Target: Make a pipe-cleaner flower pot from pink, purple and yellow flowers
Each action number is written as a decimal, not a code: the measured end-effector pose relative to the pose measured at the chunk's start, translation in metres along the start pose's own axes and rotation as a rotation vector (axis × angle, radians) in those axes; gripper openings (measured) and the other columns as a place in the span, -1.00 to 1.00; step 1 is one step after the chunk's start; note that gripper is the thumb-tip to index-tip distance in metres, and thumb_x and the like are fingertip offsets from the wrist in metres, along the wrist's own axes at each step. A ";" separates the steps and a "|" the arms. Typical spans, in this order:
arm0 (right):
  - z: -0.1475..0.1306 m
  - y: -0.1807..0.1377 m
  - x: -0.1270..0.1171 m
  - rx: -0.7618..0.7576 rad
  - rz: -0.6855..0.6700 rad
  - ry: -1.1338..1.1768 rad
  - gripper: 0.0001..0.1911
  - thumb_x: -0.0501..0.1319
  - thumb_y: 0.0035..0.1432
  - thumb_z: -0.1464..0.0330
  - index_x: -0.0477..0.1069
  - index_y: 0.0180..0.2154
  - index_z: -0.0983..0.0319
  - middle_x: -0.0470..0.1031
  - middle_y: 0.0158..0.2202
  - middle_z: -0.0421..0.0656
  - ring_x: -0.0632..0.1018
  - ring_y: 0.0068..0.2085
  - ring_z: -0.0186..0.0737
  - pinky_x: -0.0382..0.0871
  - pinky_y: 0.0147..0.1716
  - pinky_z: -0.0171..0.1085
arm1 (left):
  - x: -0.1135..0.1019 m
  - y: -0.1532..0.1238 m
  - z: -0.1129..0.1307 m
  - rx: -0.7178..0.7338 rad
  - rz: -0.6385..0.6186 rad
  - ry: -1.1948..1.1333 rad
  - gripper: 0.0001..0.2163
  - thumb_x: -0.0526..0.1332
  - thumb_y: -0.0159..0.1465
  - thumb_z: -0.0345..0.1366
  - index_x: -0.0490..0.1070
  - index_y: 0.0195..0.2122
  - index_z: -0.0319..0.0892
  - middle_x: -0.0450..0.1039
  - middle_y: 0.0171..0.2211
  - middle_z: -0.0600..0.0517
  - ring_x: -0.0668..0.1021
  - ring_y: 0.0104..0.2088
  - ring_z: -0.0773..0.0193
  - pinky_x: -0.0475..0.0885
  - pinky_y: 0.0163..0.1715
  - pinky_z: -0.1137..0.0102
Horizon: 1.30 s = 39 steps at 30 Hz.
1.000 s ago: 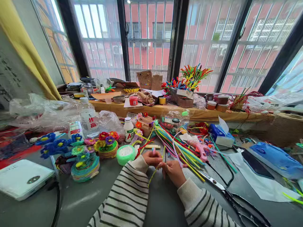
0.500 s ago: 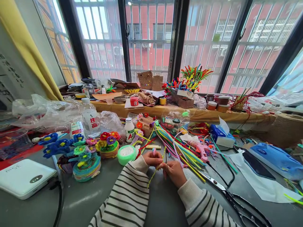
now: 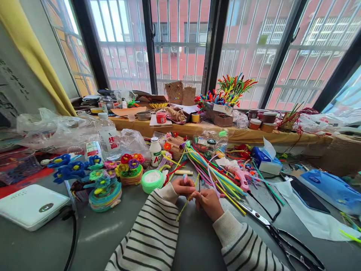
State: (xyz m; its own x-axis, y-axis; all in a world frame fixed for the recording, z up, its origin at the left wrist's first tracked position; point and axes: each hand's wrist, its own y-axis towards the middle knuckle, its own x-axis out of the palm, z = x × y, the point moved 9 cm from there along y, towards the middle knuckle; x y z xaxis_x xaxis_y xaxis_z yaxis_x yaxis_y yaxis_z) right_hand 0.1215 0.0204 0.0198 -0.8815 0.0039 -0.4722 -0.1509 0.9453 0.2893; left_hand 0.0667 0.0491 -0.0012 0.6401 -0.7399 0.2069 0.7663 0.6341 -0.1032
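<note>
Fingers closed, my left hand pinches a thin yellow-green pipe cleaner, whose loose end hangs down toward the desk. A small pink and light-blue fuzzy piece pokes up at that hand's fingers. My right hand is closed too, its fingertips meeting the left ones on the pipe cleaner. From the right fingers a thin dark stick points upward; its kind is unclear. Behind the hands lies a bundle of coloured pipe cleaners.
Large black-handled scissors and a pink glue gun with its cable lie to the right. Left stand a green tape roll, pipe-cleaner flower pots and a white power bank. A white bottle is behind.
The view has shifted slightly, so everything sits a little differently in frame. Both hands keep their hold on the pipe cleaner, with barely any movement.
</note>
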 end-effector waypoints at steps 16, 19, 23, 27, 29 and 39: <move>0.001 -0.001 0.000 -0.023 0.031 -0.007 -0.29 -0.17 -0.08 -0.10 0.23 -0.90 0.27 0.18 -0.85 -0.23 0.27 -0.71 -0.43 0.15 -0.60 -0.42 | 0.001 0.001 -0.003 -0.009 -0.035 0.017 -0.70 0.29 -0.19 -0.18 0.23 -0.61 -0.27 0.30 -0.71 0.15 0.34 -0.69 0.49 0.13 -0.66 0.52; 0.001 -0.001 0.000 -0.026 0.030 -0.004 -0.29 -0.18 -0.09 -0.10 0.23 -0.91 0.26 0.19 -0.85 -0.23 0.28 -0.71 -0.43 0.15 -0.61 -0.42 | 0.002 0.000 -0.002 -0.007 -0.037 0.017 -0.71 0.29 -0.18 -0.19 0.23 -0.61 -0.27 0.31 -0.70 0.15 0.35 -0.69 0.49 0.14 -0.66 0.52; 0.000 -0.001 0.002 -0.037 -0.008 0.011 -0.26 -0.22 -0.12 -0.14 0.24 -0.89 0.28 0.20 -0.84 -0.22 0.28 -0.71 -0.42 0.15 -0.62 -0.42 | 0.005 -0.001 -0.002 -0.015 -0.054 0.014 -0.71 0.29 -0.18 -0.19 0.23 -0.60 -0.26 0.31 -0.70 0.14 0.36 -0.68 0.48 0.13 -0.67 0.52; 0.000 -0.001 0.003 -0.036 -0.024 0.011 -0.25 -0.23 -0.12 -0.14 0.24 -0.89 0.29 0.21 -0.83 -0.21 0.29 -0.69 -0.42 0.15 -0.62 -0.42 | 0.006 -0.002 -0.003 -0.041 -0.049 0.038 -0.71 0.30 -0.20 -0.19 0.24 -0.61 -0.28 0.30 -0.71 0.15 0.36 -0.68 0.48 0.14 -0.66 0.52; 0.000 -0.001 0.002 -0.033 -0.013 0.003 -0.27 -0.20 -0.11 -0.13 0.23 -0.89 0.28 0.20 -0.83 -0.22 0.29 -0.69 -0.42 0.15 -0.61 -0.41 | 0.006 -0.002 -0.003 -0.042 -0.044 0.038 -0.71 0.31 -0.21 -0.19 0.25 -0.61 -0.28 0.30 -0.71 0.15 0.36 -0.68 0.48 0.15 -0.65 0.52; -0.001 -0.001 0.005 -0.050 -0.027 0.048 -0.31 -0.17 -0.09 -0.10 0.23 -0.87 0.28 0.21 -0.82 -0.22 0.29 -0.68 -0.42 0.15 -0.60 -0.42 | 0.006 -0.003 -0.005 -0.050 -0.037 0.024 -0.69 0.31 -0.22 -0.17 0.24 -0.60 -0.27 0.31 -0.71 0.16 0.35 -0.68 0.49 0.16 -0.63 0.52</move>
State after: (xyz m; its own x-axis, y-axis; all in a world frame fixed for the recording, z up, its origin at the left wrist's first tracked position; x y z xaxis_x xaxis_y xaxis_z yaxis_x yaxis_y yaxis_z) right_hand 0.1171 0.0192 0.0177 -0.8970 -0.0386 -0.4403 -0.1962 0.9274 0.3184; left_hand 0.0681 0.0417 -0.0048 0.6120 -0.7680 0.1885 0.7908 0.5948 -0.1441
